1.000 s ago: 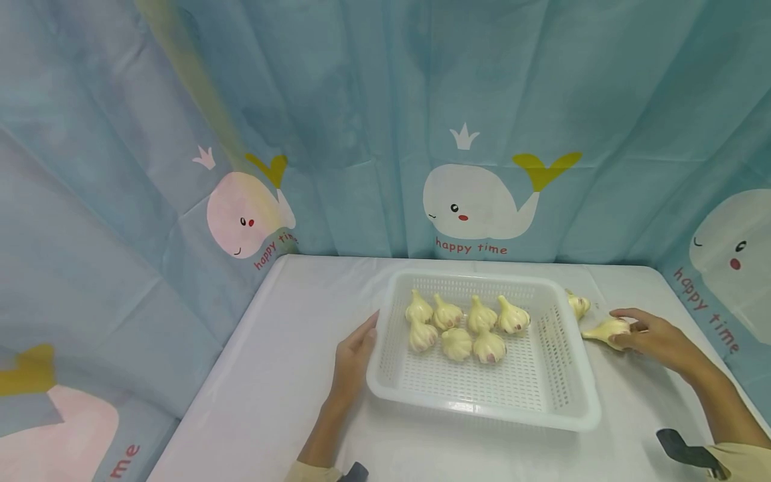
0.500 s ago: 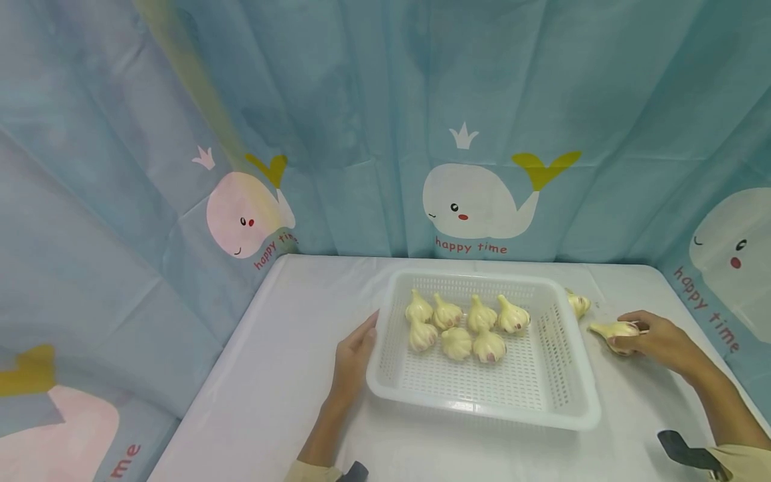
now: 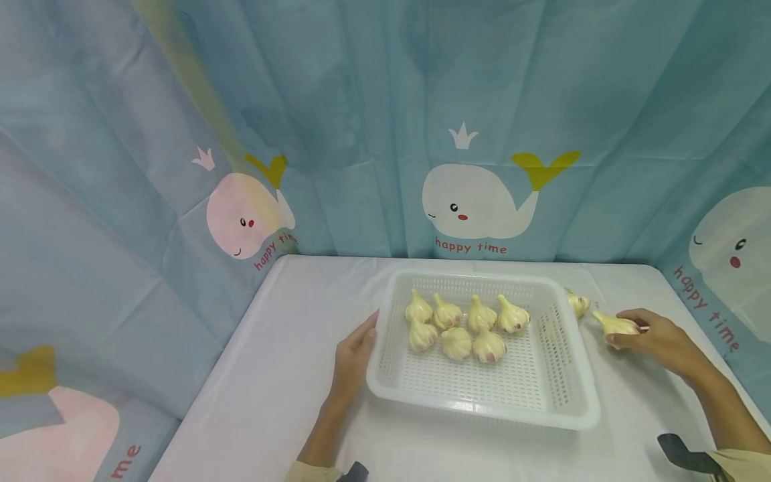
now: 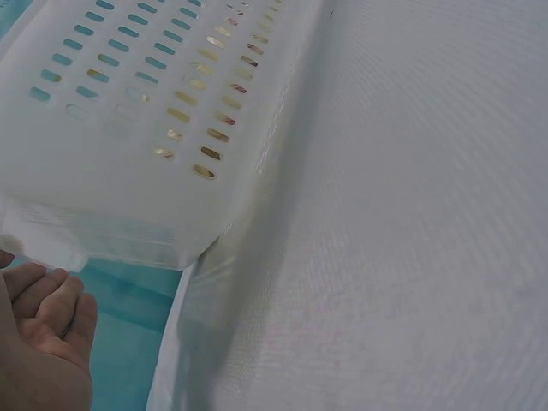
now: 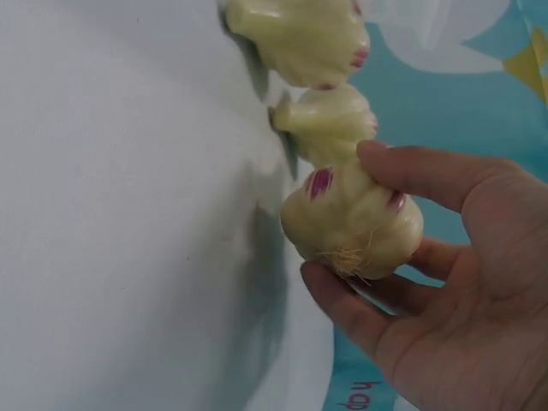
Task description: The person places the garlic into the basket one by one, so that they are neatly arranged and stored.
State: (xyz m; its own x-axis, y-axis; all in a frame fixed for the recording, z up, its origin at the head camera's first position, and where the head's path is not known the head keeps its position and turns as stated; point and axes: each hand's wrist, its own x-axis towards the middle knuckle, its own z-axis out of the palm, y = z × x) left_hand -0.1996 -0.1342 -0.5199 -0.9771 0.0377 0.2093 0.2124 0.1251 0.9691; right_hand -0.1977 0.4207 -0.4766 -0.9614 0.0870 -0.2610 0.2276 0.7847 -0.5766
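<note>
A white perforated plastic basket (image 3: 476, 415) stands on the table with several garlic bulbs (image 3: 456, 344) in its back and left part. My left hand (image 3: 352, 358) rests against its left rim; the left wrist view shows the fingers (image 4: 56, 304) loosely extended by the rim. To the right of the basket, my right hand (image 3: 659, 341) pinches a garlic bulb (image 5: 351, 223) between thumb and fingers, its root end toward the wrist camera. Two more garlic bulbs (image 5: 330, 124) lie beyond it in the right wrist view; in the head view the basket's rim partly hides a bulb (image 3: 579, 305).
A white cloth covers the table (image 3: 301, 321). Blue curtains (image 3: 361, 134) printed with whales hang behind and at both sides, close to the table's back and right edges. The basket's front right floor shows bare mesh.
The right hand has drawn its garlic bulb slightly right, away from the basket, and the bulb's stem has turned more toward the back. The left hand and basket stay where they were.
</note>
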